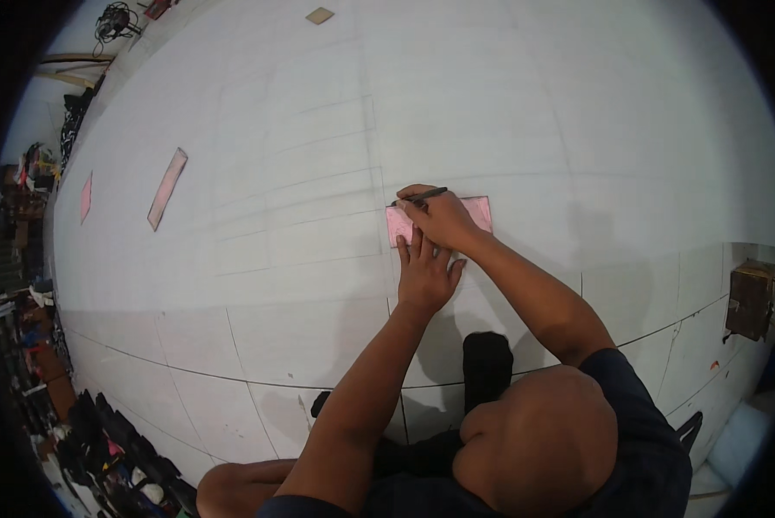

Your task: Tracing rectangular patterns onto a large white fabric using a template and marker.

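Note:
A pink rectangular card [476,211] with a dark outline lies flat on a large white sheet [491,104]. My left hand [424,274] rests on the card's lower edge, its fingers spread and pressing down. Above it, my right hand [443,216] grips a slim black pen [432,194] that slants down to the left. The pen's tip is at the card's upper left corner. My right hand covers the middle of the card. Thin dark straight lines run across the sheet left of the card.
A long pink strip [168,190] and a small pink piece [86,198] lie on the sheet at left. A tan diamond-shaped piece [320,15] lies at the far edge. Tiled floor [197,380] borders the sheet nearby. A brown box [750,300] stands at right, and clutter [120,449] lines the left.

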Demonstrator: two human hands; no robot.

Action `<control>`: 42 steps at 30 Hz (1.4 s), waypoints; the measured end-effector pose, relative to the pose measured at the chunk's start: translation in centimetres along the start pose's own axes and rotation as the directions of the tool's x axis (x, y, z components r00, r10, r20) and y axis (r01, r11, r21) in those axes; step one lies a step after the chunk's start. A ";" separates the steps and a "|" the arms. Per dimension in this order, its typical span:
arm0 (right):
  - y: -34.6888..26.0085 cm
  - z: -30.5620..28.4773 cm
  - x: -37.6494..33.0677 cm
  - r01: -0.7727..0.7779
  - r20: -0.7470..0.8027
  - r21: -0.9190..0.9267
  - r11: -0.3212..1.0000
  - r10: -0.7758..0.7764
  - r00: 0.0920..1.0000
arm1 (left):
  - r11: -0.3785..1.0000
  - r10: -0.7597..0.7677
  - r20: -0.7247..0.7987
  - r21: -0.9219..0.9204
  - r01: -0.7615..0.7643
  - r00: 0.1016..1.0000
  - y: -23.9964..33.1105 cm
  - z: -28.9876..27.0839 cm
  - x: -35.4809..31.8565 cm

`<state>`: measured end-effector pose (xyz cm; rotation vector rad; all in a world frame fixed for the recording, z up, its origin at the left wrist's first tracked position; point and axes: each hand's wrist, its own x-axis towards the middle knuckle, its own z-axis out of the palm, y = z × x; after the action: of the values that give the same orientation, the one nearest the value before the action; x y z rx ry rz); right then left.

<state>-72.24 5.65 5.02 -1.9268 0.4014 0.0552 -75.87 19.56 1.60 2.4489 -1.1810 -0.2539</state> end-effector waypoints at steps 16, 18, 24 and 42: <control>3.7 -6.3 -3.8 -0.031 -0.221 -0.109 0.994 0.006 0.975 | 0.996 0.033 -0.002 0.086 -0.033 0.999 0.2 -0.3 0.8; 4.1 -7.7 -4.9 -0.099 -0.260 -0.076 0.992 0.076 0.963 | 0.994 0.019 0.036 0.103 -0.022 0.999 0.3 -0.7 1.0; 6.7 -8.2 -5.4 -0.128 -0.404 0.015 0.992 0.123 0.906 | 0.968 -0.046 0.209 0.251 -0.008 0.977 2.5 -3.1 3.0; 5.8 -9.2 -11.5 0.300 -0.136 -0.503 0.811 -0.417 0.899 | 0.950 -0.110 0.311 0.312 0.008 0.944 3.0 -3.3 3.7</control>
<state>-86.23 -1.71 5.98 -2.4802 0.1764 -0.3706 -74.60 15.88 5.89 2.7960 -1.3701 -0.5496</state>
